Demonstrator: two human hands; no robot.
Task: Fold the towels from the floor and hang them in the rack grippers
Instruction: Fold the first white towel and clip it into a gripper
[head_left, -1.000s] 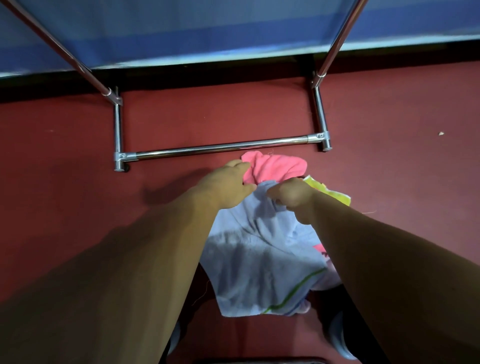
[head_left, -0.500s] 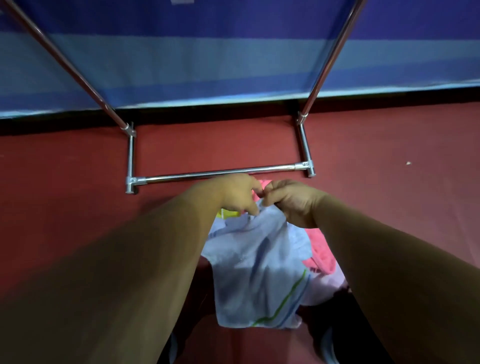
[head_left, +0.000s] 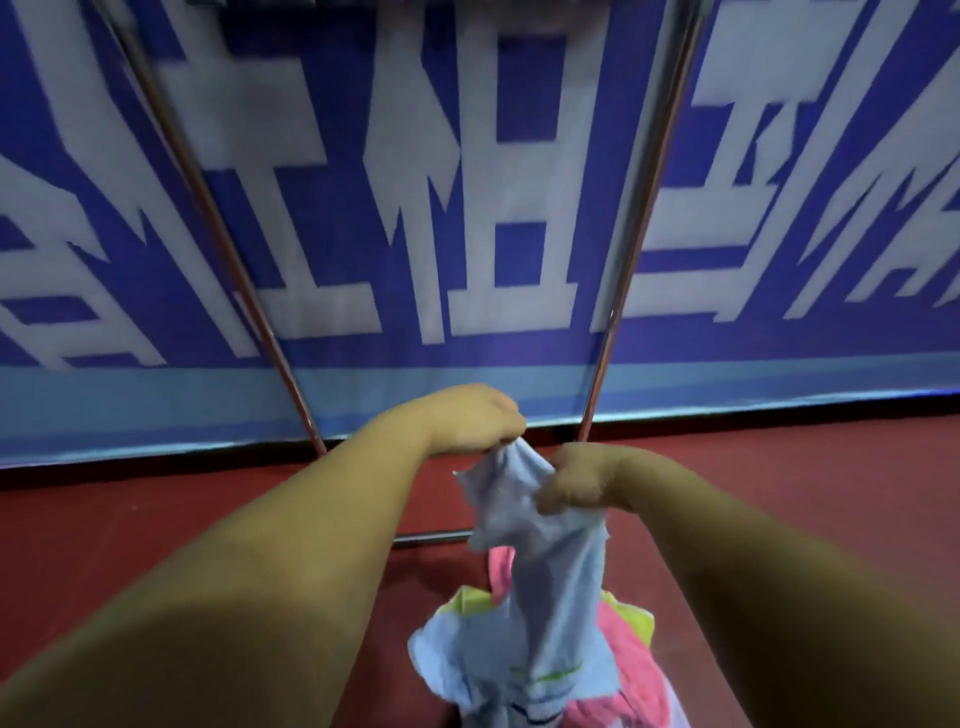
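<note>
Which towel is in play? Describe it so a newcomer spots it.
Below the blue-and-white banner, between the rack's metal poles, the left hand and right hand grip one towel's top edge. It is the pale blue towel, hanging, unlike the pink towel and yellow towel lying on the floor.

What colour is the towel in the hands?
The towel is light blue, with a thin green stripe near its lower end. The head view shows it best.

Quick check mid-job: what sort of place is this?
Probably an indoor sports hall, not certain: red floor, a long blue banner with big white characters along its edge, and a freestanding metal rack behind the light blue towel.
</note>
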